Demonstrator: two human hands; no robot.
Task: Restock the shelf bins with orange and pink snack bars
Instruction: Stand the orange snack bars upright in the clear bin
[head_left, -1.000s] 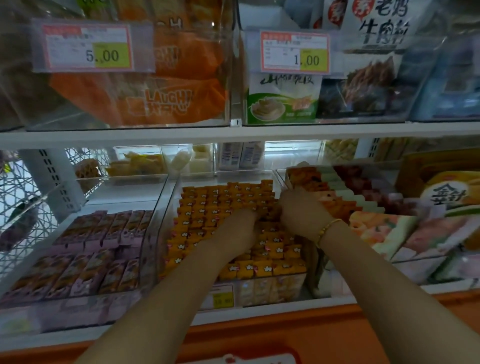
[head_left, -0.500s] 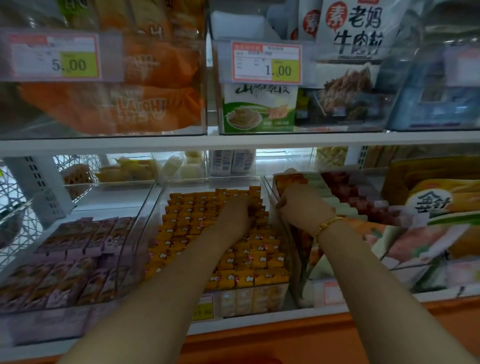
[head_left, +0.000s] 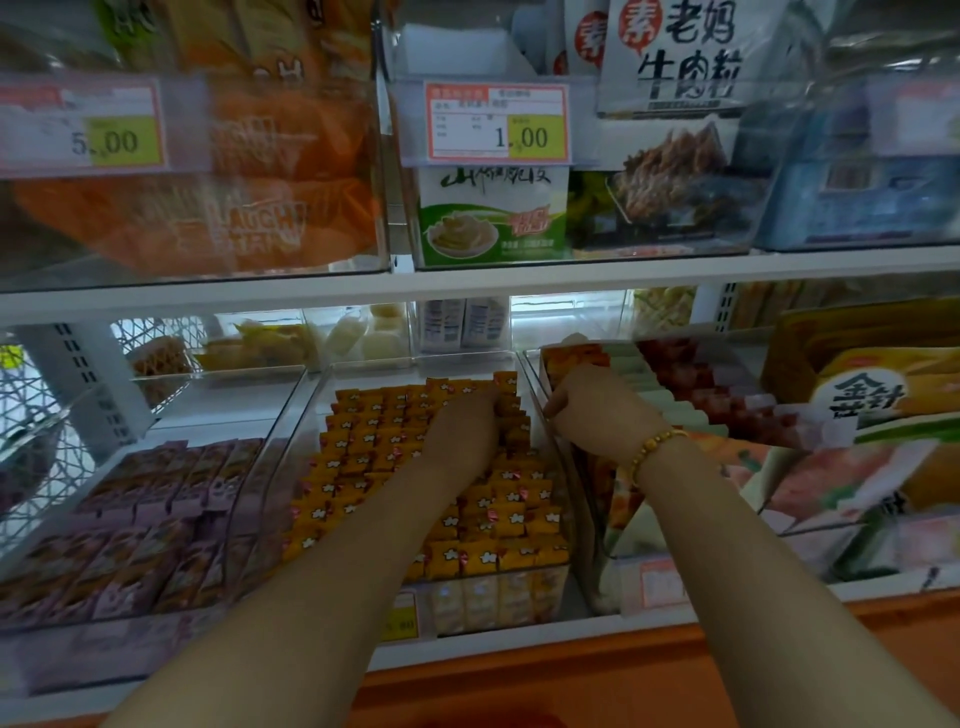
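1. My left fingers (head_left: 493, 399) are bent down into the rear rows of the orange bars (head_left: 374, 452). Their tips are hidden among the wrappers, so I cannot tell whether they grip a bar or only press on it.
2. My left hand (head_left: 465, 421) lies back-up over the right rear part of those rows.
3. My right fingers (head_left: 582, 382) are curled, and the thumb (head_left: 553, 408) points at the clear wall (head_left: 571, 483) on the right side of the orange bars. I cannot tell whether they clamp anything.
4. My right hand (head_left: 597, 413) sits just beside the left one, apart from it, with a gold bracelet (head_left: 655, 446) on its wrist.
5. The orange bars stand upright in packed rows and fill the middle bin (head_left: 275, 467).
6. The pink bars (head_left: 156, 509) lie in rows in the bin just to the left.
7. Mixed packs (head_left: 727, 400) stand in rows in the bin to the right.
8. All three bins rest on the lower shelf (head_left: 467, 656).
9. The upper shelf (head_left: 467, 283) carries bins with price tags (head_left: 496, 122).
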